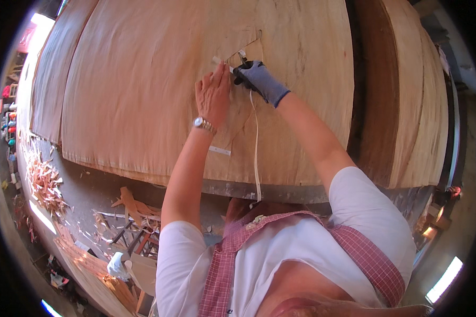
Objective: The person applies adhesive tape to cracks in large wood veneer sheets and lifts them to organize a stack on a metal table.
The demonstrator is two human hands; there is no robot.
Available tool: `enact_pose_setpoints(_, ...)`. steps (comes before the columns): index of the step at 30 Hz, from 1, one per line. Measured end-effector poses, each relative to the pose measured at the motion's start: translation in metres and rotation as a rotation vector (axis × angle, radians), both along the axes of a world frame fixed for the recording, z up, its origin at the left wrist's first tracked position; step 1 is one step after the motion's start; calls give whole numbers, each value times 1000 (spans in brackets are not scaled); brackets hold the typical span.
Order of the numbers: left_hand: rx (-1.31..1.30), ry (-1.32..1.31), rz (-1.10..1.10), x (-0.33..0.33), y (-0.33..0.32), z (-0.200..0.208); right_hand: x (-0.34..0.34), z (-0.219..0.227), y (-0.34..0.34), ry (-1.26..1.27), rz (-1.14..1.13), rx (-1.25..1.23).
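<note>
My bare left hand (pixel 213 95), with a metal wristwatch on the wrist, rests on a large thin wood veneer sheet (pixel 143 90). Its fingers are stretched out, the tips beside a short white strip. Just right of it, my right hand (pixel 263 82) wears a blue-grey glove with dark fingertips. That hand is closed around a small black tool (pixel 241 74), most of it hidden by the glove. A long cream tape (pixel 256 137) runs from there toward my apron. Dark crack lines (pixel 246 45) cross the veneer near both hands. A short white strip (pixel 219 150) lies nearer me.
Another veneer sheet (pixel 423 95) lies at the right, past a dark brown strip (pixel 378 79). Veneer scraps (pixel 45 177) are heaped on the floor at the left. A metal frame (pixel 135 232) with wood pieces stands at lower left. The table's front edge (pixel 301 194) runs close to my body.
</note>
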State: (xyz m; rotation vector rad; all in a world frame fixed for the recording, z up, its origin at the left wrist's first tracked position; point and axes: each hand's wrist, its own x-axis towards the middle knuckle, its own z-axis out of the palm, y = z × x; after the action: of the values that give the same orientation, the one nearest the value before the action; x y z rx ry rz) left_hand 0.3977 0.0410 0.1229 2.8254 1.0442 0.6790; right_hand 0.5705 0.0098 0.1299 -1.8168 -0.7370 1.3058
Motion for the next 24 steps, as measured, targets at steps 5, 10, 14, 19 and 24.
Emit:
enact_pose_setpoints(5,-43,137,-24,23,19,-11,9,-2,-8,-470,166,50)
enact_pose_setpoints(10,-25,124,-43,19,21,-9,54,20,-22,-550,117,81)
enact_pose_setpoints(14,-236,156,-27,31,23,27,86,41,-45,-118,-8,-31)
enact_pose_setpoints(19,-2,172,-157,72,-12,4,88,8,-62,-49,-29,-115)
enact_pose_setpoints(24,-56,91,-246,91,-30,-7,97,-21,-72,-800,134,36)
